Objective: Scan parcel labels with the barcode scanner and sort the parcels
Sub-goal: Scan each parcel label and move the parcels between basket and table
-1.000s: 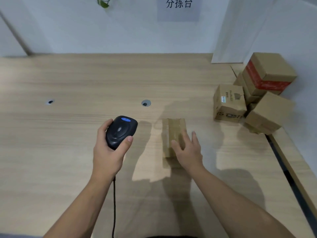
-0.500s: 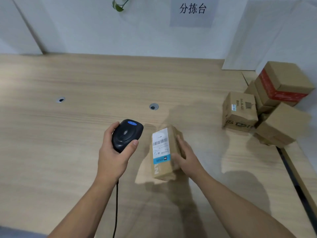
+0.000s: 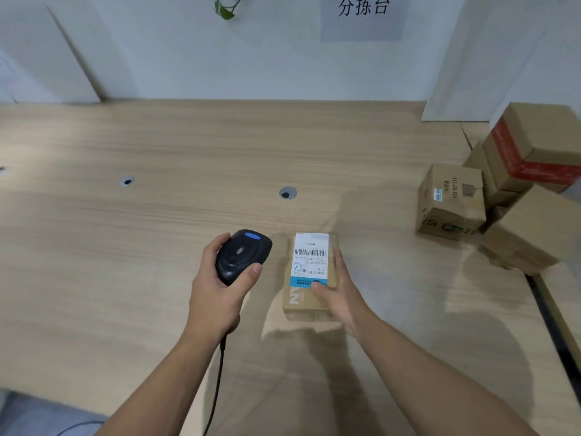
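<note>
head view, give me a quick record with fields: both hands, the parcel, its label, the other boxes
left hand: grips black handheld barcode scanner
right hand: holds small brown cardboard parcel, thumb on top
parcel: just right of the scanner, over light wooden table
label: white barcode label, facing up, thumb touching its blue strip
other boxes: brown cardboard boxes piled at table's right edge, one red-taped
</note>
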Demonstrator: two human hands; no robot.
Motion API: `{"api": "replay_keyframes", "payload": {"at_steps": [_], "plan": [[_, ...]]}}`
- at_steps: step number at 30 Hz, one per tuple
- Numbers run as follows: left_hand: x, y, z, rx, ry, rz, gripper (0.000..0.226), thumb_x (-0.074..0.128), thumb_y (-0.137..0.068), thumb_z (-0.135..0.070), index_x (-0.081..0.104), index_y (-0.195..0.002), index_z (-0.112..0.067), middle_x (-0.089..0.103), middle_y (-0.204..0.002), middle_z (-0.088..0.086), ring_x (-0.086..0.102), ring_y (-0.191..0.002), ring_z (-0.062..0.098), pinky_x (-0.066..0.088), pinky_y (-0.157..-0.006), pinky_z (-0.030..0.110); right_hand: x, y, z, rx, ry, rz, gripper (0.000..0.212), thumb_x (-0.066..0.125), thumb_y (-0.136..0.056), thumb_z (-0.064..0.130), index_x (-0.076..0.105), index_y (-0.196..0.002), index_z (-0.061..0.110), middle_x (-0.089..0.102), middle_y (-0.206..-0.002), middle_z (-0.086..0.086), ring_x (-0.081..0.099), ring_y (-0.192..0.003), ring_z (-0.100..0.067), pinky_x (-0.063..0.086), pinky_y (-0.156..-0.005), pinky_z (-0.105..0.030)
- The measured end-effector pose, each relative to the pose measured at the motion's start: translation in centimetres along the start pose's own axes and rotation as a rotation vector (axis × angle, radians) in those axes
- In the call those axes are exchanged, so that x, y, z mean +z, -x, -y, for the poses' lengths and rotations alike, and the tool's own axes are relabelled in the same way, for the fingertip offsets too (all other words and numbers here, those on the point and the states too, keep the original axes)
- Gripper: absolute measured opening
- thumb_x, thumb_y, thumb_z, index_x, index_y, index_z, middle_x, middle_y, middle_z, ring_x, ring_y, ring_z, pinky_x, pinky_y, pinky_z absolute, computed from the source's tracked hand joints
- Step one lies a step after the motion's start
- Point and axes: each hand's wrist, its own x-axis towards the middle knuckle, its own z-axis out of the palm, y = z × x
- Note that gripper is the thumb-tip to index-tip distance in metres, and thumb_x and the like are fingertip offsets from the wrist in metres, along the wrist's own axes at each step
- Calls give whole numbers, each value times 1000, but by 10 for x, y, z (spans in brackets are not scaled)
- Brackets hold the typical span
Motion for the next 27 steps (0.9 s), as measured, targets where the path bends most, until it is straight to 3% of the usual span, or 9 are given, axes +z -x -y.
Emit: {"api": "replay_keyframes", "payload": {"at_steps": [3,7,11,14,20,27], "plan": [[3,4,-4,-31,16,-20,61,73,-70,-36,52,-127,-35,68,-102,-29,63,-92,-11,44,-70,4,3,-3,8,-147,81,-65,93,62,-96,12,2,-141,68,36,-148,31,38,-137,-2,30,-108,-22],[5,10,-5,-76,7,-36,60,72,-68,-40,54,-125,-37,66,-101,-35,64,-94,-8,46,-81,18,-2,-14,19,-355,256,-177,100,65,-92,9,2,-156,52,21,-162,12,28,-146,-6,37,-111,-29],[6,14,-2,-121,39,-42,69,75,-60,-55,56,-125,-38,71,-111,-15,69,-103,19,53,-96,43,-11,-24,27,-450,304,-228,101,64,-93,8,-2,-156,51,12,-164,5,27,-149,-17,42,-112,-45],[5,16,-2,-148,90,-56,69,75,-58,-56,58,-122,-38,71,-113,-8,69,-103,28,51,-100,53,-15,-30,31,-453,315,-270,101,63,-94,11,-5,-153,56,10,-164,4,29,-149,-23,43,-110,-50],[-5,25,-4,-183,210,-85,71,75,-53,-52,60,-119,-31,75,-94,-9,72,-80,23,55,-84,43,-8,-32,37,-452,318,-282,94,63,-96,16,0,-154,54,0,-168,0,10,-155,-19,32,-119,-48],[-44,37,6,-184,270,-126,71,76,-54,-51,60,-120,-32,75,-99,-7,73,-80,23,56,-86,42,35,-25,46,-487,299,-240,99,66,-92,14,0,-151,59,7,-167,3,15,-153,-19,35,-116,-51]]}}
